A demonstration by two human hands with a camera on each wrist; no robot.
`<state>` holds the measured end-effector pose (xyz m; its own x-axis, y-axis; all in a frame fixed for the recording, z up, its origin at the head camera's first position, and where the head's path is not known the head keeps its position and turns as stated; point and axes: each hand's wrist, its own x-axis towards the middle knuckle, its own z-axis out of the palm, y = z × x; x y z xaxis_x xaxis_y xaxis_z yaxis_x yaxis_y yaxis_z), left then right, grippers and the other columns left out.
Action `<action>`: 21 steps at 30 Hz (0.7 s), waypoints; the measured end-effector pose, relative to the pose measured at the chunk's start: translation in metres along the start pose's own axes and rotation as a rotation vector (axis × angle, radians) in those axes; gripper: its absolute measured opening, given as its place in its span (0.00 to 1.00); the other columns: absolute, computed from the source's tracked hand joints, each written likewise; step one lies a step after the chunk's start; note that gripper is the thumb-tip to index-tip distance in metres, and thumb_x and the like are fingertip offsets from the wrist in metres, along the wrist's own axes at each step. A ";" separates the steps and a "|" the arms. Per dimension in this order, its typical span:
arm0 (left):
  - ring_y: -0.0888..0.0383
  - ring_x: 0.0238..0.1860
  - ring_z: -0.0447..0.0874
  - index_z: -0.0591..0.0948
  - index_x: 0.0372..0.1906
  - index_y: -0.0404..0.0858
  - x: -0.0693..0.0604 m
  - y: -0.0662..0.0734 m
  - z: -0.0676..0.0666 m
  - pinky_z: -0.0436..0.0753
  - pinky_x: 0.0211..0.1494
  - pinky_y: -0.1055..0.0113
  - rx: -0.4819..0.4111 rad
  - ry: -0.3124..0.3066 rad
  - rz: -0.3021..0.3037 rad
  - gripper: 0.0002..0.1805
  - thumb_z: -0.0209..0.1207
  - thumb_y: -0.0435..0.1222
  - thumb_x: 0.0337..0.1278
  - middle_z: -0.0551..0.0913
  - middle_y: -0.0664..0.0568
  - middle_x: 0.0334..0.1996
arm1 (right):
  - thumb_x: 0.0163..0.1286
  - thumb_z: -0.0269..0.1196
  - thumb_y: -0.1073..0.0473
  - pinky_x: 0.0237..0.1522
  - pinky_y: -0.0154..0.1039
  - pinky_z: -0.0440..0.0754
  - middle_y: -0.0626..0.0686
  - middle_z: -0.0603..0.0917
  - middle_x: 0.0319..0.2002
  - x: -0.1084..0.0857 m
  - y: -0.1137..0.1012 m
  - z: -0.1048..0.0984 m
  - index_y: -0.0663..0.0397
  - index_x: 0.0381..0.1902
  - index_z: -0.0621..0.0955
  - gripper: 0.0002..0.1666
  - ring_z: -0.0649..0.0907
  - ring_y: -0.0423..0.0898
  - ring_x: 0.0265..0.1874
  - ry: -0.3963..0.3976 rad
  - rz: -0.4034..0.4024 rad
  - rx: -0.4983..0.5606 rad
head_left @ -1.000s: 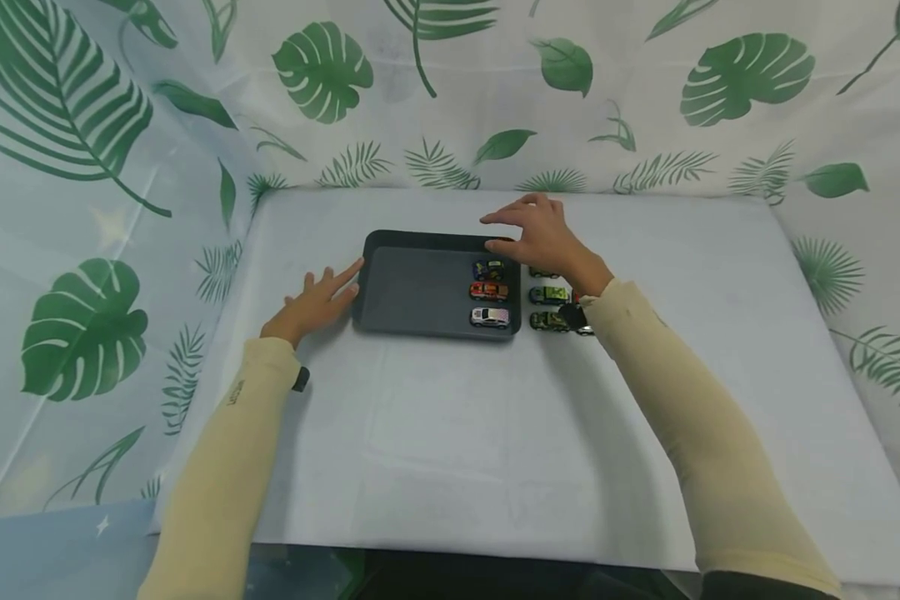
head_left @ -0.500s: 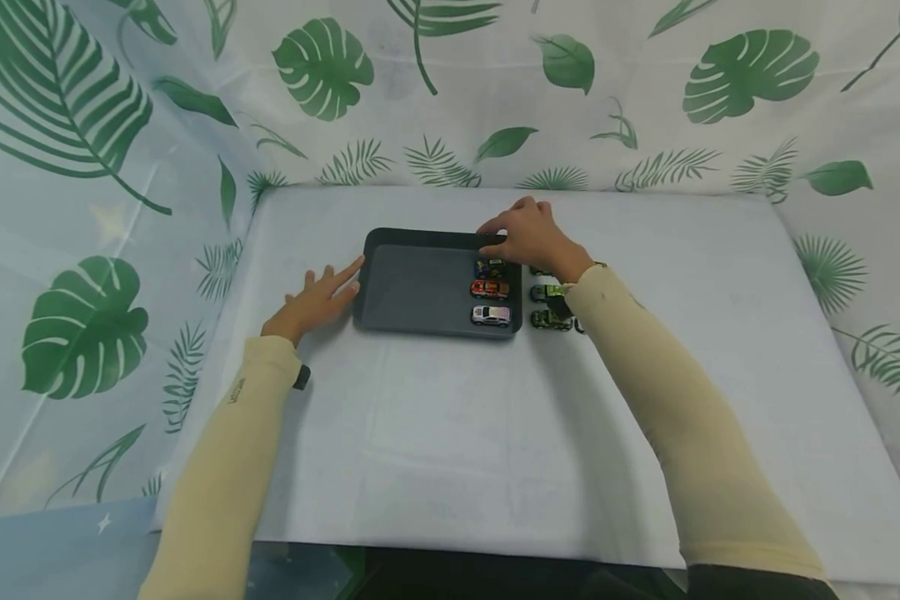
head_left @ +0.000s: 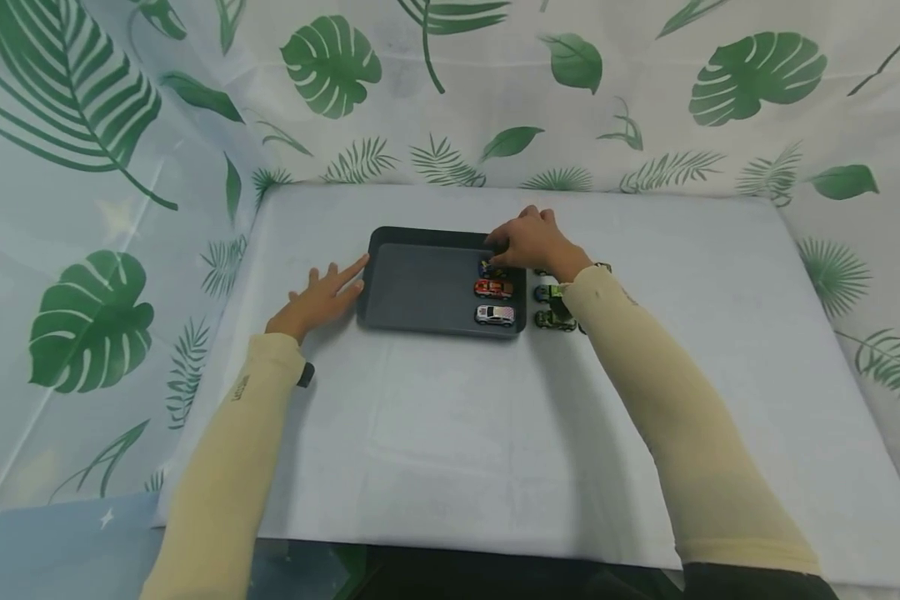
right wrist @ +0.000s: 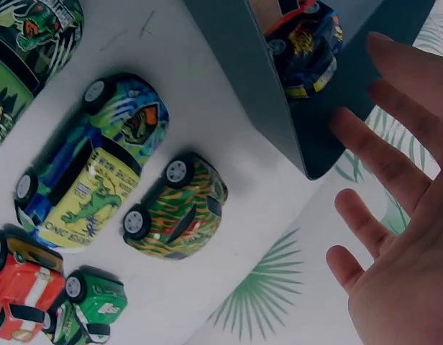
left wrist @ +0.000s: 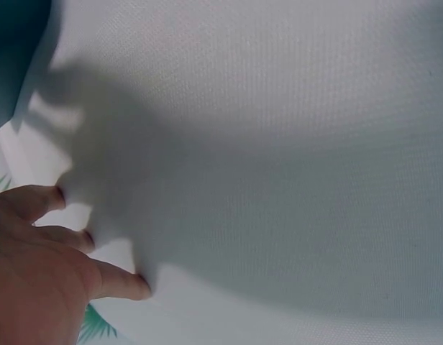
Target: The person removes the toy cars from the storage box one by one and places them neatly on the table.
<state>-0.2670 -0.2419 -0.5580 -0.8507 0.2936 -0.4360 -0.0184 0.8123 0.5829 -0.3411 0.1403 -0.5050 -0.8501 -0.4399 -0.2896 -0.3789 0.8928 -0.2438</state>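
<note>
- toy cars first: the silver car [head_left: 495, 315], red car [head_left: 493, 288] and blue car [head_left: 486, 268] sit in a column at the right end of the dark grey tray [head_left: 420, 283]; the rest of its floor is bare
- looks partway to me; three cars are in, while at least five stay outside, including the blue-and-yellow car [right wrist: 99, 165], tiger-striped car [right wrist: 180, 210] and red-and-white car [right wrist: 24, 291]
- right hand [head_left: 534, 242] is at the tray's far right corner, over the blue car; its fingers are loosely spread and grip nothing I can see; can't tell if a fingertip touches the car
- left hand [head_left: 315, 304] is well apart from it, fingers splayed by the tray's left end
- cars are glossy and rounded, printed all over; tray is smooth, rounded-cornered, raised-walled; white cloth [head_left: 420, 433] has a fine weave
</note>
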 end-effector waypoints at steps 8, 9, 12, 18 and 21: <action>0.30 0.81 0.16 0.43 0.88 0.66 0.003 -0.003 0.001 0.24 0.70 0.18 0.000 0.007 -0.002 0.35 0.36 0.61 0.87 0.31 0.36 0.86 | 0.76 0.71 0.51 0.68 0.64 0.57 0.60 0.88 0.54 -0.001 -0.005 0.002 0.56 0.70 0.83 0.29 0.69 0.62 0.64 -0.020 -0.004 0.007; 0.29 0.82 0.16 0.43 0.88 0.66 0.003 -0.003 0.001 0.24 0.70 0.18 0.002 0.009 -0.004 0.35 0.36 0.61 0.87 0.31 0.36 0.86 | 0.76 0.71 0.51 0.68 0.64 0.57 0.60 0.88 0.53 -0.001 -0.005 0.002 0.56 0.70 0.83 0.29 0.70 0.62 0.63 -0.023 -0.006 0.007; 0.29 0.82 0.16 0.43 0.88 0.67 0.003 -0.005 0.002 0.25 0.70 0.18 0.004 0.012 -0.006 0.35 0.35 0.61 0.87 0.31 0.36 0.86 | 0.75 0.72 0.51 0.68 0.64 0.57 0.59 0.88 0.52 0.001 -0.007 0.003 0.55 0.70 0.83 0.29 0.70 0.62 0.62 -0.037 -0.007 -0.012; 0.30 0.81 0.15 0.43 0.88 0.66 0.002 -0.004 0.002 0.23 0.70 0.18 -0.016 0.006 0.007 0.35 0.36 0.60 0.87 0.31 0.36 0.86 | 0.76 0.72 0.50 0.68 0.66 0.57 0.59 0.88 0.54 0.003 -0.006 0.007 0.54 0.70 0.83 0.29 0.71 0.63 0.63 -0.074 0.006 -0.040; 0.30 0.81 0.15 0.43 0.88 0.66 0.002 -0.002 0.002 0.23 0.70 0.19 -0.023 0.005 0.013 0.35 0.37 0.60 0.87 0.31 0.36 0.86 | 0.75 0.72 0.50 0.68 0.67 0.58 0.59 0.88 0.56 0.004 -0.004 0.010 0.53 0.70 0.84 0.29 0.71 0.63 0.62 -0.076 0.006 -0.047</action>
<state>-0.2676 -0.2423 -0.5617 -0.8535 0.3016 -0.4250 -0.0192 0.7968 0.6040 -0.3392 0.1342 -0.5144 -0.8229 -0.4387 -0.3612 -0.3917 0.8984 -0.1986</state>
